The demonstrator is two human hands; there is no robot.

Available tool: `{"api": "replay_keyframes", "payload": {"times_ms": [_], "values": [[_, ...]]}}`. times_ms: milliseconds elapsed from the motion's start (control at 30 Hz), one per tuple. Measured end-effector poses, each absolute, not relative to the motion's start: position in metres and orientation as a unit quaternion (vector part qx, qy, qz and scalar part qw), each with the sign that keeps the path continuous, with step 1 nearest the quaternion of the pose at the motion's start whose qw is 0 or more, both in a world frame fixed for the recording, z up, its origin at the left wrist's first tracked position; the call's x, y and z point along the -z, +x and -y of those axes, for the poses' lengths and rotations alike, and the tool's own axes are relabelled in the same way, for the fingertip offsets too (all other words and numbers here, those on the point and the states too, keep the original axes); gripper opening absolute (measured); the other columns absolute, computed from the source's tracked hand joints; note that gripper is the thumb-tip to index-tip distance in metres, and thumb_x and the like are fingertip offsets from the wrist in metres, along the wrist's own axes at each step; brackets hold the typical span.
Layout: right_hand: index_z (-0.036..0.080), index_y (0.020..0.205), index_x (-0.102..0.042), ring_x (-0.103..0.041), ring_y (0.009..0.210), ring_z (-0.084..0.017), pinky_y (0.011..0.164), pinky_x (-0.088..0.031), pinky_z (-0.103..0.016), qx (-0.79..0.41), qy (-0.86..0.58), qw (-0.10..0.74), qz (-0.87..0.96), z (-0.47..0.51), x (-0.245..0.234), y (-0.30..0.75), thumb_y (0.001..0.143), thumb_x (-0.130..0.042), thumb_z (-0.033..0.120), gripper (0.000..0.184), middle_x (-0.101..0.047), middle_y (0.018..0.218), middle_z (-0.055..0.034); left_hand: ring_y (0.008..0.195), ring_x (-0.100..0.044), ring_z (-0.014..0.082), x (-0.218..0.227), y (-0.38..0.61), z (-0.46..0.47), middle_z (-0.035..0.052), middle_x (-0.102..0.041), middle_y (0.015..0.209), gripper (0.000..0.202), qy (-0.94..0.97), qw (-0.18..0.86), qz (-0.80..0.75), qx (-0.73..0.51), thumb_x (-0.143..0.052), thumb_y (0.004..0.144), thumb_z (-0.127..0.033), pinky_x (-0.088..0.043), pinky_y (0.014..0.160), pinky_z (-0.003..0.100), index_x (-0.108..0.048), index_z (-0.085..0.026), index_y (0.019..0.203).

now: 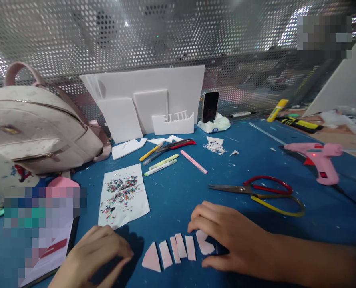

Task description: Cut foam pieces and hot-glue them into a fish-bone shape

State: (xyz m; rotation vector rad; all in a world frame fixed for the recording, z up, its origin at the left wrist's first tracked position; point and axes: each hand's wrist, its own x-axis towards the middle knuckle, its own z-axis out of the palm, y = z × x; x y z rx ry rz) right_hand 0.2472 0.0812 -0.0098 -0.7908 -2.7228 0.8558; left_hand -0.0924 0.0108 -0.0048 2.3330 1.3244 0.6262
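Observation:
A row of several pale pink foam pieces lies on the blue table in front of me. The leftmost is pointed; the middle ones are narrow strips. At the row's right end is a notched foam piece. My right hand is over that end, thumb and fingers apart around the notched piece; whether a fingertip touches it I cannot tell. Left of the row, my left hand hovers with fingers curled and thumb and index tips together. Anything between those tips is hidden or too small to make out.
Scissors lie beyond my right hand, and a pink glue gun at the right. A white sheet holds colourful bits. Markers, a phone, white boards, a backpack and a tablet surround the workspace.

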Motion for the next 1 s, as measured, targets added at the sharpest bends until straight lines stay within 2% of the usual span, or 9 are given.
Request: {"api": "replay_keyframes", "payload": {"times_ms": [200, 367, 600, 700, 800, 900, 967, 1000], "values": [[0.021, 0.115, -0.061, -0.056, 0.097, -0.024, 0.080, -0.042, -0.036, -0.289, -0.268, 0.090, 0.915, -0.080, 0.008, 0.248, 0.080, -0.081, 0.035, 0.042, -0.062, 0.111, -0.0050, 0.083, -0.068, 0.0155, 0.000, -0.083, -0.027, -0.0032, -0.073, 0.091, 0.011, 0.855, 0.146, -0.464, -0.179, -0.056, 0.096, -0.022, -0.049, 0.082, 0.028, -0.064, -0.028, 0.093], [0.021, 0.114, -0.062, -0.056, 0.097, -0.023, 0.079, -0.042, -0.035, -0.294, -0.278, 0.089, 0.910, -0.081, 0.003, 0.251, 0.085, -0.077, 0.035, 0.036, -0.063, 0.111, -0.0054, 0.101, -0.067, 0.0180, -0.013, -0.073, -0.048, -0.0007, -0.072, 0.108, 0.013, 0.853, 0.115, -0.457, -0.222, -0.056, 0.096, -0.019, -0.047, 0.088, 0.031, -0.066, -0.027, 0.095], [0.020, 0.118, -0.062, -0.055, 0.100, -0.025, 0.084, -0.044, -0.038, -0.309, -0.278, 0.108, 0.903, -0.082, 0.012, 0.249, 0.081, -0.079, 0.045, 0.048, -0.062, 0.114, -0.0069, 0.106, -0.063, 0.0220, -0.030, -0.039, -0.090, 0.0048, -0.069, 0.115, 0.017, 0.862, 0.100, -0.435, -0.241, -0.053, 0.098, -0.019, -0.045, 0.092, 0.041, -0.069, -0.025, 0.094], [0.020, 0.118, -0.062, -0.054, 0.100, -0.026, 0.087, -0.043, -0.040, -0.316, -0.276, 0.126, 0.899, -0.080, 0.018, 0.251, 0.079, -0.080, 0.042, 0.049, -0.062, 0.114, -0.0077, 0.106, -0.063, 0.0225, -0.025, -0.024, -0.107, 0.0054, -0.069, 0.116, 0.016, 0.872, 0.093, -0.418, -0.238, -0.054, 0.098, -0.019, -0.046, 0.093, 0.043, -0.069, -0.024, 0.094], [0.020, 0.117, -0.061, -0.054, 0.101, -0.026, 0.089, -0.042, -0.041, -0.322, -0.280, 0.131, 0.895, -0.079, 0.019, 0.254, 0.076, -0.083, 0.035, 0.049, -0.062, 0.114, -0.0070, 0.121, -0.057, 0.0254, -0.020, -0.019, -0.109, 0.0082, -0.062, 0.131, 0.022, 0.873, 0.080, -0.416, -0.242, -0.053, 0.099, -0.019, -0.045, 0.102, 0.048, -0.066, -0.025, 0.116], [0.020, 0.117, -0.061, -0.054, 0.101, -0.025, 0.090, -0.041, -0.041, -0.326, -0.276, 0.134, 0.894, -0.079, 0.019, 0.255, 0.075, -0.084, 0.032, 0.050, -0.062, 0.114, -0.0063, 0.134, -0.047, 0.0257, -0.022, -0.025, -0.089, 0.0090, -0.052, 0.144, 0.037, 0.867, 0.068, -0.429, -0.246, -0.049, 0.101, -0.019, -0.041, 0.109, 0.049, -0.052, -0.028, 0.137], [0.020, 0.117, -0.061, -0.054, 0.101, -0.025, 0.089, -0.041, -0.040, -0.327, -0.275, 0.132, 0.894, -0.080, 0.020, 0.255, 0.075, -0.084, 0.031, 0.049, -0.062, 0.114, -0.0061, 0.130, -0.051, 0.0252, -0.023, -0.034, -0.068, 0.0070, -0.053, 0.142, 0.039, 0.866, 0.065, -0.439, -0.231, -0.051, 0.101, -0.022, -0.044, 0.106, 0.046, -0.049, -0.032, 0.139], [0.021, 0.117, -0.061, -0.054, 0.101, -0.025, 0.088, -0.041, -0.040, -0.327, -0.274, 0.130, 0.895, -0.081, 0.021, 0.255, 0.075, -0.084, 0.030, 0.049, -0.062, 0.114, -0.0060, 0.121, -0.057, 0.0232, -0.021, -0.040, -0.057, 0.0047, -0.059, 0.132, 0.036, 0.867, 0.070, -0.444, -0.217, -0.053, 0.101, -0.026, -0.048, 0.101, 0.042, -0.050, -0.033, 0.136]]}}
